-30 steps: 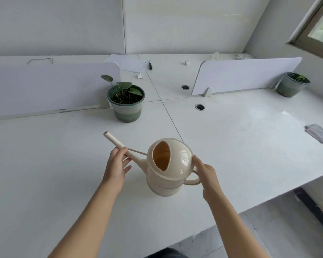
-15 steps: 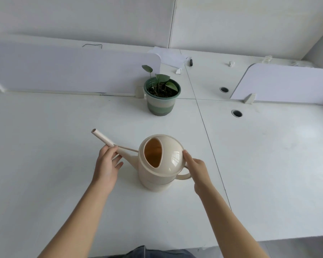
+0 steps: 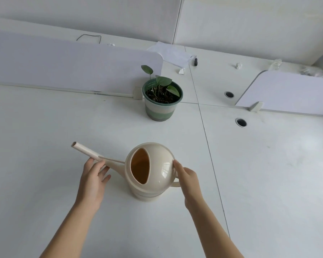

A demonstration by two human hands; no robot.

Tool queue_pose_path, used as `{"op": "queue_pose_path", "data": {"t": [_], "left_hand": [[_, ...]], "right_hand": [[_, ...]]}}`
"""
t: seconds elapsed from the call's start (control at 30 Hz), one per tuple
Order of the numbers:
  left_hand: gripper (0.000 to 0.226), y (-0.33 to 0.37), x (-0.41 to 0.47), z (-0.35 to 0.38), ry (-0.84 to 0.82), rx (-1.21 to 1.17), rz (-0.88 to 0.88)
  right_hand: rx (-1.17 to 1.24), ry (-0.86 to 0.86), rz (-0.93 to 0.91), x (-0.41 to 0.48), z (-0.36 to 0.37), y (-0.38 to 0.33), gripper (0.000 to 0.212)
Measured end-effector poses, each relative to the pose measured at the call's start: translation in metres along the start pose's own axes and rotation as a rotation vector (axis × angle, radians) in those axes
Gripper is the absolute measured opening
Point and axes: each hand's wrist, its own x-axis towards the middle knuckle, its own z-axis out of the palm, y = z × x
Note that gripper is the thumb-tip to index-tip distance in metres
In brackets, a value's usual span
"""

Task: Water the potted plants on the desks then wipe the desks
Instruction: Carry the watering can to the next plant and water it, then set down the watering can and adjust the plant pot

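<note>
Near side of the potted plant (image 3: 161, 101), we steady the watering can (image 3: 162, 170): left hand (image 3: 92, 181) fingers spread under the spout (image 3: 90, 151), right hand (image 3: 188, 181) curled round the handle (image 3: 175, 184).

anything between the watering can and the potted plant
Nothing: in the head view only bare desk lies between the watering can and the potted plant.
</note>
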Motion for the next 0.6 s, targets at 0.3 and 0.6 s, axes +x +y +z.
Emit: {"op": "queue_pose_path", "data": {"t": [0.3, 0.6], "left_hand": [[0.031, 0.050, -0.033, 0.029, -0.107, 0.391, 0.134], [0.019, 0.054, 0.088, 0.150, -0.133, 0.437, 0.153]], "right_hand": [[0.112, 0.164, 0.003, 0.054, -0.026, -0.051, 0.023], [0.064, 0.165, -0.109, 0.135, -0.006, -0.112, 0.039]]}}
